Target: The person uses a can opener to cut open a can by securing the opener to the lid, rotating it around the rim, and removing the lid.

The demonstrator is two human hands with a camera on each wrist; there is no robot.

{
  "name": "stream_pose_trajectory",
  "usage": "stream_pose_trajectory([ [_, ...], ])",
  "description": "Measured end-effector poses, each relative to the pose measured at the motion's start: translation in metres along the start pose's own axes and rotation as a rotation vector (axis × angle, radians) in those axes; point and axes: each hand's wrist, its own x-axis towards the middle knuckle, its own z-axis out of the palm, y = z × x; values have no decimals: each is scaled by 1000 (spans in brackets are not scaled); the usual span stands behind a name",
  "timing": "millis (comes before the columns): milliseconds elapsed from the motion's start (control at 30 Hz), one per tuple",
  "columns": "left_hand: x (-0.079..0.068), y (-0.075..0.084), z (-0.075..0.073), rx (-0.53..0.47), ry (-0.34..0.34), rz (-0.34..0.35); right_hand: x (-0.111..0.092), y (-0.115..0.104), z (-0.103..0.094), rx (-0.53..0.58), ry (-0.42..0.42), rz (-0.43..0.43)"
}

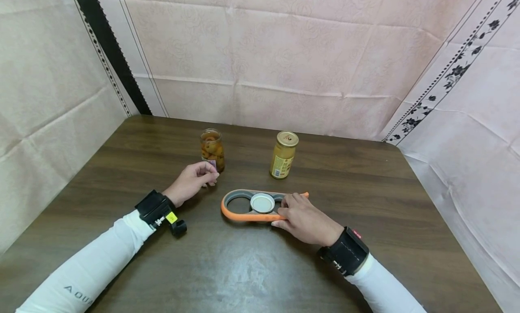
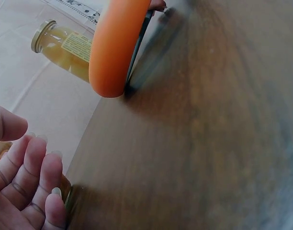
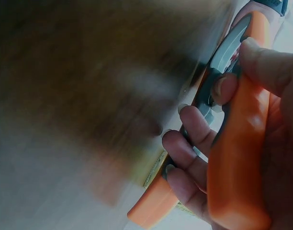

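Observation:
My right hand [image 1: 306,220] grips one end of an orange and grey jar opener [image 1: 248,217] low over the table. In the right wrist view its fingers [image 3: 187,148] curl around the orange handle. A white round lid [image 1: 262,203] lies within the opener's middle. Loosely bent and holding nothing, my left hand [image 1: 194,179] is beside a glass jar [image 1: 212,148] of brownish-orange round pieces. That jar has no lid on its mouth, and the hand partly hides its base. Whether they touch, I cannot tell.
A second jar [image 1: 283,156], yellowish with a gold lid and a yellow label, stands upright behind the opener on the dark wooden table [image 1: 195,268]. Pale patterned cloth [image 1: 284,51] hangs along the back and both sides.

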Motion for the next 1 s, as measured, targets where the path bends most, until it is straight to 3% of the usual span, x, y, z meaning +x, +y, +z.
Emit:
stream_pose_trajectory([
  [633, 1, -1, 0, 17, -10, -2, 1, 0, 1, -2, 24, -7],
  [1000, 1, 0, 0, 17, -16, -20, 3, 1, 1, -121, 134, -24],
])
